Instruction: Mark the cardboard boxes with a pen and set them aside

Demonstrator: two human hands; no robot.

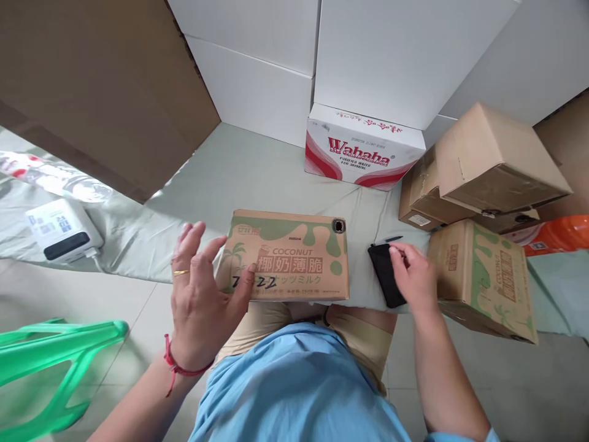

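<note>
A brown cardboard box with coconut print (294,245) lies at the table's near edge, with dark handwriting low on its left part. My left hand (202,294), wearing a ring and a red cord bracelet, is at the box's left end, fingers apart, thumb over the printed face. To the right of the box lies a black pouch (385,273), a thin dark stick at its top end. My right hand (414,273) is at the pouch's upper right edge, thumb and index finger close together; whether they grip the pouch is hidden.
A Wahaha carton (363,147) stands at the back. Stacked brown boxes (497,159) and a second coconut box (497,276) are on the right, near an orange bottle (561,233). Left are a white device (64,230), a clear bottle (59,178) and a green stool (69,344).
</note>
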